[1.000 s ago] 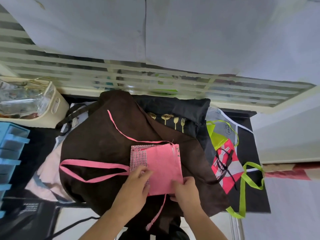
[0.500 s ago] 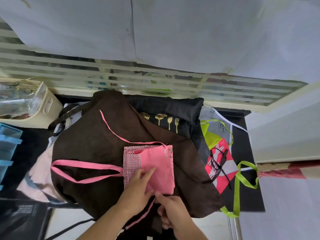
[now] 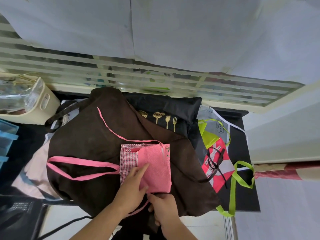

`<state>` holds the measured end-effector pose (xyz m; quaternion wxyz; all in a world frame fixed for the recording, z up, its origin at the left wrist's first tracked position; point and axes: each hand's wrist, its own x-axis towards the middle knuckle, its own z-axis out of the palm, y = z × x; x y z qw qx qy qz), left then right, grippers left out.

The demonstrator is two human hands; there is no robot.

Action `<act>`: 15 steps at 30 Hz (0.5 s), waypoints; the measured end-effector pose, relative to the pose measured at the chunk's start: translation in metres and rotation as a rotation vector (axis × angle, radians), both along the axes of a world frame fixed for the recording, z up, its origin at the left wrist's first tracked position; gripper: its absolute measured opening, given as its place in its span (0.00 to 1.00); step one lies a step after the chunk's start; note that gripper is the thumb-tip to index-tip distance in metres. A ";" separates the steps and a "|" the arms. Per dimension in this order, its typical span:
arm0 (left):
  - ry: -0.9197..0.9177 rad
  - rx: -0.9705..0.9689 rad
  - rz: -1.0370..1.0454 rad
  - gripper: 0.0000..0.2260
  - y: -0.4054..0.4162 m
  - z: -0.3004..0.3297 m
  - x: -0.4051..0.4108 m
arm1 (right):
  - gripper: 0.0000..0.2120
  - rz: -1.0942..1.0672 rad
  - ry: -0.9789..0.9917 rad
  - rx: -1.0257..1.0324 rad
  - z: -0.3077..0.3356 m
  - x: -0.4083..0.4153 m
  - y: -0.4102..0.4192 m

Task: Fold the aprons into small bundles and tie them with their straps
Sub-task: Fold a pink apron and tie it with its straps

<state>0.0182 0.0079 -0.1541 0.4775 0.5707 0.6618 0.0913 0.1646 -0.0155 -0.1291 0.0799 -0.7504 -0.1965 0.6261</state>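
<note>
nearest, the right hand [image 3: 162,207] has dropped off the near right corner of the pink apron [image 3: 152,168], where it sat a second ago, and now lies just below the bundle's near edge. its fingers are curled around the thin pink strap [image 3: 138,211] that trails from under the bundle toward the near left. that looks like the turn from folding to tying: the folds seem done and the strap is being gathered to wrap round.

the left hand [image 3: 133,185] has stayed on the bundle, sliding slightly toward its middle. it lies flat, fingers straight and spread, pressing the folded cloth down and gripping nothing. the wrist comes in from the near left.

the pink apron is folded into a small square on top of a brown apron [image 3: 83,148] spread over the desk [image 3: 249,203]. a wide pink loop [image 3: 72,166] runs out to the left, and another thin strap leads to the far left.

further off, a black apron [image 3: 166,110] with gold cutlery print lies at the far side, and one with green ribbons [image 3: 233,181] waits at the right.
</note>
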 end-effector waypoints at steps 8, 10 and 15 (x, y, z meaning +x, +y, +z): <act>0.021 0.034 0.037 0.50 0.004 0.001 -0.009 | 0.11 -0.059 0.062 -0.001 -0.001 0.000 -0.003; 0.056 0.044 0.041 0.55 0.011 0.001 -0.011 | 0.11 0.062 0.029 0.024 0.002 0.011 -0.006; 0.163 0.067 -0.019 0.62 0.027 0.004 -0.016 | 0.07 0.424 -0.193 0.017 0.006 0.043 -0.018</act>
